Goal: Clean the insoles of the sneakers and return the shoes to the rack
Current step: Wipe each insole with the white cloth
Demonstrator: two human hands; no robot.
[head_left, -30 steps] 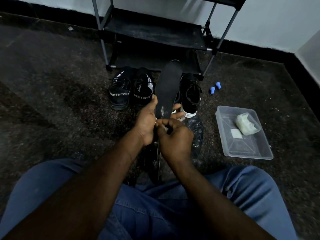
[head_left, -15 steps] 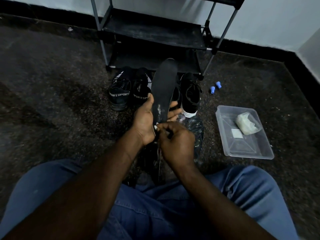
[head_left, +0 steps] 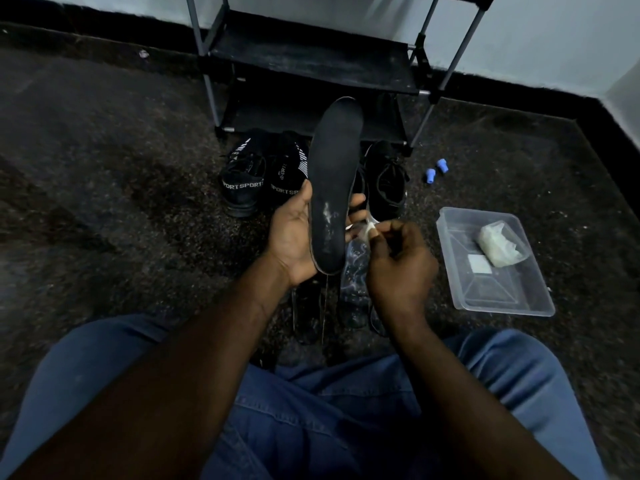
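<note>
Two grips before the rack (head_left: pixel 311 64): left hand (head_left: pixel 291 237) clasps the insole (head_left: pixel 332 174) upright, baring its smudge (head_left: pixel 329 216); right hand (head_left: pixel 398 265) pinches a whitish scrap (head_left: pixel 369 231).

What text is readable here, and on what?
"SPORTSPORT": heel band of the far-left sneaker.
"PORTSP": heel band of the next sneaker; the rest is hidden behind the left hand.
Small print on that sneaker's tongue: too blurred to read.
Insole, plastic tub: no text seen.

Blue jeans (head_left: pixel 329 427) (stitched seams, creased at lap), seemingly denim.
</note>
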